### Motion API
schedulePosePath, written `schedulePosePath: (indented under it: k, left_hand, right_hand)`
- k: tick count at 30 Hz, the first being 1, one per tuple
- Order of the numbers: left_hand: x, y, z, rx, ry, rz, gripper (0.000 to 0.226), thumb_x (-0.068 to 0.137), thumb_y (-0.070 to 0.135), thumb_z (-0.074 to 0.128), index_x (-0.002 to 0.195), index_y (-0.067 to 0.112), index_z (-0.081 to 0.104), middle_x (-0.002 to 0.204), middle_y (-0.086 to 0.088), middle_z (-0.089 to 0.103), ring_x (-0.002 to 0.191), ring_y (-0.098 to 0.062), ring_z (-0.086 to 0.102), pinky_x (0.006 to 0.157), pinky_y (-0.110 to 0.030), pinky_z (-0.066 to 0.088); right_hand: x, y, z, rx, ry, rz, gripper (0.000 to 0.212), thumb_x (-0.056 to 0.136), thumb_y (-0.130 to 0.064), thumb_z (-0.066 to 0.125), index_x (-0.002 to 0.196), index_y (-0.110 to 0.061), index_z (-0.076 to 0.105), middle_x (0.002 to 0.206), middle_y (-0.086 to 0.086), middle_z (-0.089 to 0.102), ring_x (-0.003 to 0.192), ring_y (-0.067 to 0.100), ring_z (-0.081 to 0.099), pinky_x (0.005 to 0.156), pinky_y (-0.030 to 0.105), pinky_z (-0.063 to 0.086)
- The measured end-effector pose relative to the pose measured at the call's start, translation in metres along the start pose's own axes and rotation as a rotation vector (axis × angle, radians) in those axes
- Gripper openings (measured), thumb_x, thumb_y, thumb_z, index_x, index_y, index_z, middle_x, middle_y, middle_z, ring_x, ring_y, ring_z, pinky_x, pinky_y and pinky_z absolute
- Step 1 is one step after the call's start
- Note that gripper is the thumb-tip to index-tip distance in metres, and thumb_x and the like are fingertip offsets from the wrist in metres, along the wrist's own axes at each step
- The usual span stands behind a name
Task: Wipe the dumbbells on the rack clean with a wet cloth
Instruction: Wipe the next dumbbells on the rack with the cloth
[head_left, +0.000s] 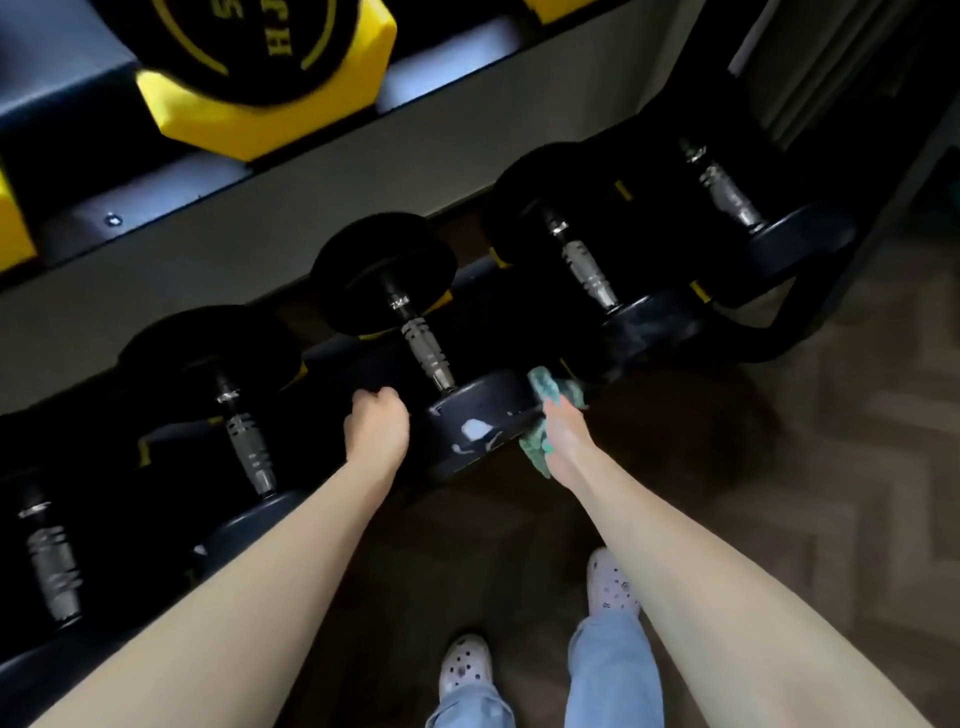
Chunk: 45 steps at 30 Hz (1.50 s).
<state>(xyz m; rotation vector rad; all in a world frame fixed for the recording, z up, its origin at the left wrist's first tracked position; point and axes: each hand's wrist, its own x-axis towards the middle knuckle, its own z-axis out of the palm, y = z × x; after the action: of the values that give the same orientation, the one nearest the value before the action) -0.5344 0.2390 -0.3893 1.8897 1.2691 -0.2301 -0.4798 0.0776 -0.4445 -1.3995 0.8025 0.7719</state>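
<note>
Several black dumbbells with steel handles lie side by side on the low shelf of a dark rack (810, 332). The middle dumbbell (423, 343) has a worn near head with white scuffs. My right hand (563, 441) holds a green cloth (548, 400) against the right side of that near head. My left hand (376, 426) grips the rack's front rail just left of the same head, fingers curled over the edge.
A yellow-and-black dumbbell (260, 67) sits on the upper shelf, top left. More dumbbells lie to the left (244, 441) and right (587, 270). Dark herringbone wood floor (779, 493) spreads to the right. My feet in white clogs (465, 665) stand close below the rack.
</note>
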Motion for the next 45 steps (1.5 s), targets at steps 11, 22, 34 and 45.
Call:
schedulePosePath:
  k: [11, 22, 34, 45]
  left_hand:
    - [0.013, -0.015, -0.007, -0.423, -0.103, -0.114, 0.044, 0.098, 0.029, 0.027, 0.128, 0.001, 0.042, 0.096, -0.016, 0.068, 0.106, -0.031, 0.060, 0.103, -0.040, 0.040]
    - [0.011, -0.016, -0.017, -0.531, -0.221, -0.151, 0.051, 0.102, 0.035, 0.020, 0.137, 0.000, 0.033, 0.096, -0.017, 0.063, 0.078, -0.020, 0.057, 0.067, -0.027, 0.042]
    - [-0.011, -0.002, -0.011, -0.120, -0.081, 0.049, 0.044, 0.102, 0.032, 0.025, 0.130, 0.000, 0.039, 0.124, -0.019, 0.050, 0.114, -0.034, 0.048, 0.078, -0.028, 0.030]
    - [-0.020, 0.000, -0.004, 0.040, -0.006, 0.151, 0.041, 0.102, 0.032, 0.023, 0.124, 0.002, 0.040, 0.120, -0.024, 0.051, 0.111, -0.038, 0.048, 0.079, -0.034, 0.030]
  right_hand:
    - [-0.064, -0.008, 0.027, -0.215, -0.096, -0.453, 0.039, 0.101, -0.017, 0.037, 0.140, -0.014, 0.042, 0.135, -0.008, 0.045, 0.120, 0.021, 0.049, 0.101, 0.029, 0.039]
    - [-0.063, -0.010, 0.039, -1.366, -0.521, -0.957, 0.046, 0.096, 0.004, 0.034, 0.138, -0.012, 0.045, 0.155, 0.002, 0.024, 0.146, 0.019, 0.002, 0.116, 0.033, -0.004]
    - [-0.050, -0.002, -0.015, -1.794, -0.706, -1.374, 0.035, 0.081, 0.004, 0.052, 0.112, -0.004, 0.067, 0.149, 0.006, 0.037, 0.141, 0.031, 0.015, 0.114, 0.048, 0.022]
    - [-0.020, -0.003, -0.060, -1.565, -0.249, -0.870, 0.055, 0.094, 0.003, 0.034, 0.147, -0.005, 0.025, 0.157, 0.004, 0.017, 0.139, 0.027, 0.031, 0.110, 0.028, 0.026]
